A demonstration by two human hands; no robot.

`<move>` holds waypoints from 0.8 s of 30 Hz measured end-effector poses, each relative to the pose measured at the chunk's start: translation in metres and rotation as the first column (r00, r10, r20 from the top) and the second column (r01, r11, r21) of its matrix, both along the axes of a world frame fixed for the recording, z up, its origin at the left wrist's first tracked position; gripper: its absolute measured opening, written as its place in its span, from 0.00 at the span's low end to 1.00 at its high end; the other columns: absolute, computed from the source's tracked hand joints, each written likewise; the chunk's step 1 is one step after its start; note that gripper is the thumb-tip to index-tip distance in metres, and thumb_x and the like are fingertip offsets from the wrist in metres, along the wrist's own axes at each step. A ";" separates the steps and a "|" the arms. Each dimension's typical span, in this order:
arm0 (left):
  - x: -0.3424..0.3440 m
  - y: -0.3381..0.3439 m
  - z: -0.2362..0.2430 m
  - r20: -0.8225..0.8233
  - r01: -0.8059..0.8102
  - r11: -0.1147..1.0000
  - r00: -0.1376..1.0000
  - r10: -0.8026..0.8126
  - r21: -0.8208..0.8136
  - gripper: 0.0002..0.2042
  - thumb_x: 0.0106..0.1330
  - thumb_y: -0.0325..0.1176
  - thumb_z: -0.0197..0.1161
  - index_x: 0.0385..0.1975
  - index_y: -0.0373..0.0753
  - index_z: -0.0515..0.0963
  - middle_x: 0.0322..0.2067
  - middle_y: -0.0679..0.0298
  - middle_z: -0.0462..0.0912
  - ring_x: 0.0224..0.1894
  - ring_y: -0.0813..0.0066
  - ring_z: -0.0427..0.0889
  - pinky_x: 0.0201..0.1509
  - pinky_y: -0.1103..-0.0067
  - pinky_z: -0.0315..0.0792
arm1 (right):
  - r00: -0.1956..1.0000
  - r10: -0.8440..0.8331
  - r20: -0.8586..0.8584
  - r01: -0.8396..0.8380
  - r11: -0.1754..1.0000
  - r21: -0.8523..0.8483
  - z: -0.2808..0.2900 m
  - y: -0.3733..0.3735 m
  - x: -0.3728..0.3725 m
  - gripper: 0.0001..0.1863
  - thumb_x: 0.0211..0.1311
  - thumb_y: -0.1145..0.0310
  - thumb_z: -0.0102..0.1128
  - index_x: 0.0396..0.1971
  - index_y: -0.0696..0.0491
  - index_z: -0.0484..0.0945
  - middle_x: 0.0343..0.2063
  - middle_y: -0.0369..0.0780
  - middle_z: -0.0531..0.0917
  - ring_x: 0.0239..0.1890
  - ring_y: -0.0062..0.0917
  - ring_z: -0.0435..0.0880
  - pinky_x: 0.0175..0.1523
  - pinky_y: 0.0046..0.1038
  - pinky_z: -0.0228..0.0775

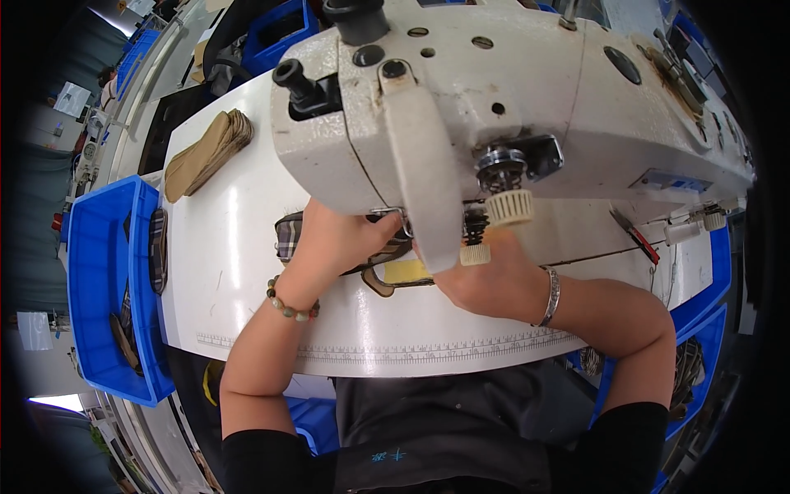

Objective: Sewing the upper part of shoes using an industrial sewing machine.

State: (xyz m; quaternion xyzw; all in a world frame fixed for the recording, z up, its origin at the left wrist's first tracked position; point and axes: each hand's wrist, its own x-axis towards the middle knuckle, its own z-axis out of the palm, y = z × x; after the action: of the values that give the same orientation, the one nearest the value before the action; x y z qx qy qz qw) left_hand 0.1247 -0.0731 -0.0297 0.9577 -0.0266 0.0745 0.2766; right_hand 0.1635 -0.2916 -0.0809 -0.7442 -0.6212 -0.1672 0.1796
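Observation:
At the sewing machine (527,107), my left hand (329,239) is closed on a plaid fabric piece (288,236), thumb and finger pinched close to the presser foot (403,221). Most of that piece lies under the hand. Across from it, my right hand (485,276) is by the needle area, its fingers largely hidden by the machine's white lever (428,156). Between the hands, a brown sole-shaped piece (378,284) and a yellow strip (406,271) lie on the white table (239,288).
A stack of tan sole-shaped pieces (210,156) lies at the table's back left. Beyond the left edge stands a blue bin (103,280) with plaid pieces. Red-handled snippers (638,236) lie at the right. A printed ruler (387,356) runs along the front edge.

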 end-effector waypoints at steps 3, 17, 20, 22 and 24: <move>0.006 0.001 0.001 -0.055 -0.007 1.000 0.998 0.006 -0.019 0.16 0.52 0.36 0.73 0.40 0.41 0.85 0.38 0.56 0.86 0.41 0.55 0.85 0.46 0.68 0.77 | 1.000 0.004 -0.001 -0.004 1.000 0.008 -0.013 0.005 0.003 0.19 0.51 0.71 0.59 0.45 0.58 0.82 0.11 0.35 0.72 0.14 0.26 0.75 0.20 0.30 0.66; 0.010 0.006 -0.001 -0.151 -0.024 0.998 0.988 0.016 -0.054 0.15 0.51 0.35 0.76 0.39 0.40 0.85 0.37 0.57 0.87 0.41 0.57 0.85 0.47 0.70 0.77 | 0.997 -0.072 0.014 0.071 0.997 0.039 -0.007 0.001 0.005 0.21 0.51 0.71 0.60 0.47 0.59 0.81 0.14 0.37 0.74 0.15 0.28 0.75 0.20 0.31 0.66; 0.011 0.005 0.000 -0.174 -0.026 0.996 0.985 0.010 -0.090 0.15 0.52 0.35 0.76 0.39 0.40 0.85 0.37 0.57 0.87 0.41 0.57 0.85 0.47 0.70 0.77 | 0.999 -0.023 0.047 0.023 1.000 -0.005 -0.010 -0.001 0.007 0.20 0.52 0.71 0.60 0.47 0.57 0.81 0.14 0.37 0.74 0.15 0.29 0.76 0.20 0.31 0.66; 0.011 0.004 0.001 -0.183 -0.034 0.995 0.983 0.018 -0.088 0.15 0.52 0.36 0.76 0.40 0.41 0.85 0.37 0.57 0.87 0.41 0.57 0.85 0.47 0.70 0.77 | 0.998 0.008 0.066 -0.006 0.999 -0.035 -0.009 -0.001 0.007 0.20 0.52 0.71 0.59 0.48 0.57 0.81 0.14 0.37 0.74 0.15 0.29 0.77 0.20 0.32 0.66; 0.010 0.004 0.001 -0.193 -0.042 0.995 0.981 0.025 -0.085 0.16 0.52 0.36 0.76 0.40 0.41 0.85 0.37 0.57 0.87 0.41 0.57 0.85 0.47 0.70 0.77 | 1.000 -0.029 0.012 0.030 0.974 -0.225 0.005 -0.005 0.002 0.22 0.60 0.71 0.55 0.55 0.58 0.75 0.29 0.36 0.77 0.30 0.24 0.79 0.24 0.28 0.70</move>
State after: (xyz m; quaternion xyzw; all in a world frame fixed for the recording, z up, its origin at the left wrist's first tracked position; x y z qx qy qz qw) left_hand 0.1347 -0.0691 -0.0285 0.9475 0.0196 -0.0125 0.3190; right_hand 0.1659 -0.2965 -0.0760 -0.7682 -0.6258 -0.1015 0.0889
